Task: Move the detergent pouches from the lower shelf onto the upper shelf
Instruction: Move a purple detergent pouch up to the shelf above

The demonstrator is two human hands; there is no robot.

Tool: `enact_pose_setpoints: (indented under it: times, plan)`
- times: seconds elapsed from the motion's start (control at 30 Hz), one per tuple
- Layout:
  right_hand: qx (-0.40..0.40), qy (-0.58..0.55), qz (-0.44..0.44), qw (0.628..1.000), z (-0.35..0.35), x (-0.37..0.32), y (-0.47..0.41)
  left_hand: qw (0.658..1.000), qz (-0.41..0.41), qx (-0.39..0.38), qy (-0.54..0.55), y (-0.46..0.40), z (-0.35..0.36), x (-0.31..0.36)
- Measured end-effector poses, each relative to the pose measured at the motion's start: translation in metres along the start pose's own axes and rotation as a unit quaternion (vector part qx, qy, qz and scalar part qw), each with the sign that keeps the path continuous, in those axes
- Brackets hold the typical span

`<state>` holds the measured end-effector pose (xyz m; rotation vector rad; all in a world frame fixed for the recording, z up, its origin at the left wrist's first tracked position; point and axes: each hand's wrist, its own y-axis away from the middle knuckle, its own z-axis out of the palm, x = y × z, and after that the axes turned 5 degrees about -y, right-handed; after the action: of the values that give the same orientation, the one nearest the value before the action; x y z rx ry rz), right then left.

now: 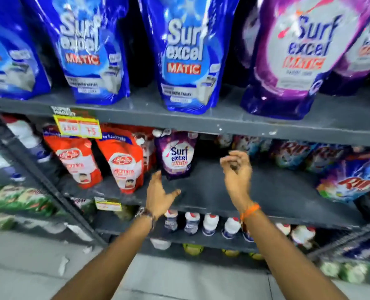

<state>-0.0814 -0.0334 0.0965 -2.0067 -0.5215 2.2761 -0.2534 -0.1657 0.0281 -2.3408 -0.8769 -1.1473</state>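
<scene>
A small purple detergent pouch (176, 155) stands upright on the dark lower shelf (255, 191). My left hand (161, 194) is open just below and left of it, fingertips close to its bottom corner. My right hand (237, 169) hovers to the pouch's right with fingers loosely curled and nothing in them. On the upper shelf (233, 121) stand large pouches: blue ones (184, 55), (86, 50) and a purple one (296, 61), with another purple pouch (361, 50) at the far right.
Red refill pouches (123, 163) stand left of the purple pouch, under yellow price tags (78, 127). Colourful detergent bags (350, 180) fill the lower shelf's right end. White-capped bottles (210, 225) line the shelf below. A grey slanted upright (39, 174) runs at the left.
</scene>
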Motion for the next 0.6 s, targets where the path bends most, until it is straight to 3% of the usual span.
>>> enact_pose_setpoints:
  times: [0.17, 0.27, 0.43, 0.6]
  plan:
    - [-0.125, 0.076, 0.133, 0.980, 0.071, 0.056, -0.023, 0.999, -0.018, 0.026, 0.021, -0.062, 0.005, -0.048]
    - [-0.188, 0.130, 0.138, 0.964, 0.098, 0.081, -0.035, 1.000, -0.026, 0.007, 0.011, -0.079, 0.007, -0.047]
    - [-0.195, 0.142, 0.179, 0.954, 0.116, 0.101, -0.045, 0.998, -0.001, -0.025, 0.064, -0.096, 0.021, -0.052]
    - [-0.167, 0.165, 0.137, 0.962, 0.109, 0.113, -0.042, 0.999, -0.011, -0.010, 0.046, -0.097, 0.030, -0.063]
